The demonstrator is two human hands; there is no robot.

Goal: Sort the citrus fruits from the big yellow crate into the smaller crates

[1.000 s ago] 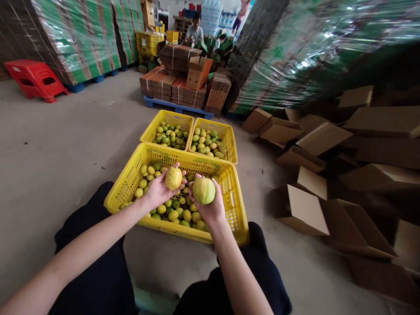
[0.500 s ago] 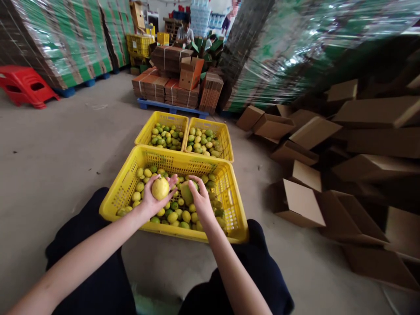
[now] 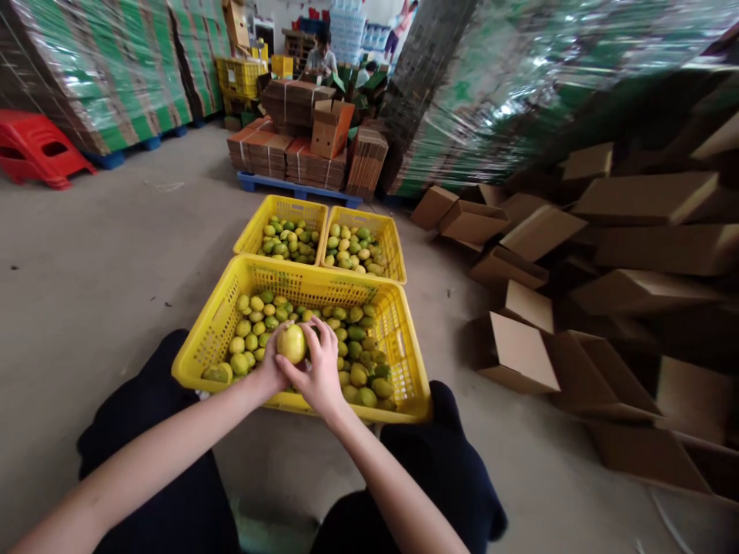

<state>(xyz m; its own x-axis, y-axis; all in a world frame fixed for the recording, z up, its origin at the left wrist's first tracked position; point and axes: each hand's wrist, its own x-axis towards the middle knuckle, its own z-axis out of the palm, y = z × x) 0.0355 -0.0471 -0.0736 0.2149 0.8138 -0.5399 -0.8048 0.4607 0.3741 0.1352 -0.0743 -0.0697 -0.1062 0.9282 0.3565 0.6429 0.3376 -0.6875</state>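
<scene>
Yel fruit (image 3: 292,345) | btwn L hand (image 3: 272,367) + R hand (image 3: 321,369) | nub (image 3: 288,326) up | axis unclear

**Both hands brought together over the crate's near edge**

The person sits with a dark-clothed left knee (image 3: 138,385) by the near left corner of the yellow plastic crate (image 3: 346,282) and the right knee (image 3: 447,454) by its near right corner. Both forearms are bare. The left forearm (image 3: 167,446) slants inward, its wrist over the near edge; the right forearm (image 3: 386,477) angles in more steeply. The left hand (image 3: 271,369) is cupped, partly hidden by the right hand (image 3: 322,369), whose back faces up, fingers arched and thumb pointing left across the front.
</scene>
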